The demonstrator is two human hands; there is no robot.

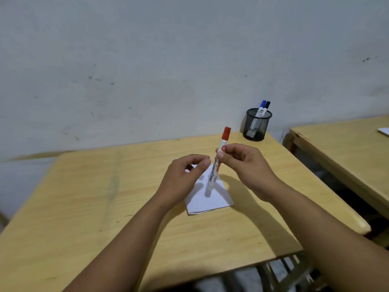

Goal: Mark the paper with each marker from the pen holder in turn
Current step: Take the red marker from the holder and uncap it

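A white marker with a red cap (219,159) stands nearly upright above the white paper (207,199), cap end up. My right hand (244,165) pinches its barrel just below the cap. My left hand (183,178) hovers close to the marker's left, fingers curled, holding nothing; it covers part of the paper. The paper lies in the middle of the wooden table (105,197). A black mesh pen holder (255,125) stands at the table's far right corner with a blue-capped marker (261,107) and a black-capped marker (267,106) in it.
A pale wall rises right behind the table. A second wooden table (341,148) stands to the right across a narrow gap, with a white sheet (384,131) at its far edge. Part of a chair frame (284,268) shows below the near edge.
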